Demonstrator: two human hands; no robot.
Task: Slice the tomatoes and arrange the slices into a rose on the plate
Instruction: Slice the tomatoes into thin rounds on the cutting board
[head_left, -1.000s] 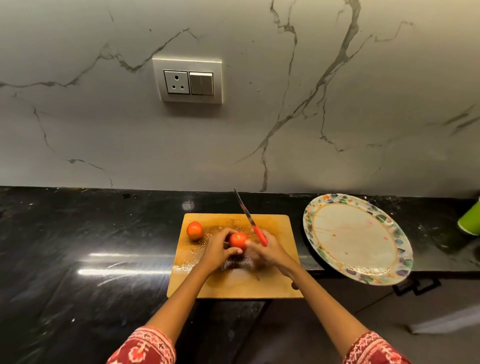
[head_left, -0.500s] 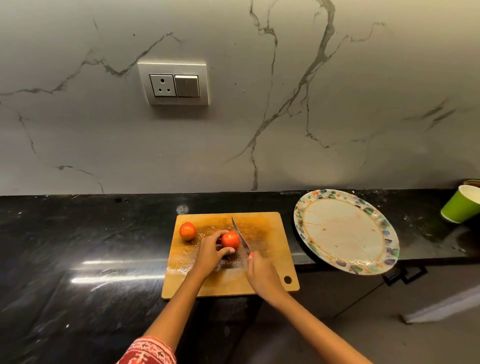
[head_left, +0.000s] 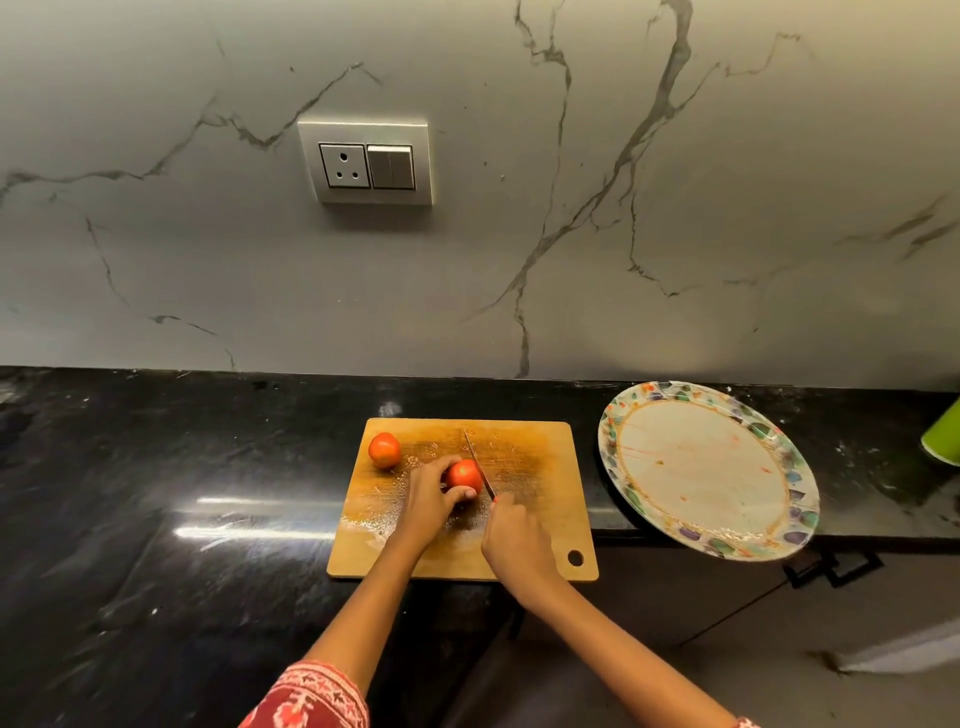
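Note:
A wet wooden cutting board (head_left: 540, 530) lies on the black counter. My left hand (head_left: 428, 493) grips a red tomato (head_left: 464, 475) in the board's middle. My right hand (head_left: 511, 535) grips a knife (head_left: 479, 467) by its red handle, which my fingers mostly hide. The blade lies against the tomato's right side, pointing away from me. A second whole tomato (head_left: 384, 450) sits at the board's far left corner. An oval plate (head_left: 709, 470) with a coloured patterned rim lies to the right, smeared with juice and holding no slices.
The black counter (head_left: 156, 493) runs along a marble wall with a socket and switch plate (head_left: 366, 162). A green cup (head_left: 943, 439) shows at the right edge. The plate overhangs the counter's front edge above a drawer handle (head_left: 836, 569).
My right hand pulled back toward me and brought the knife down from a raised angle, so the blade now rests at the tomato's right side. The view shifted slightly.

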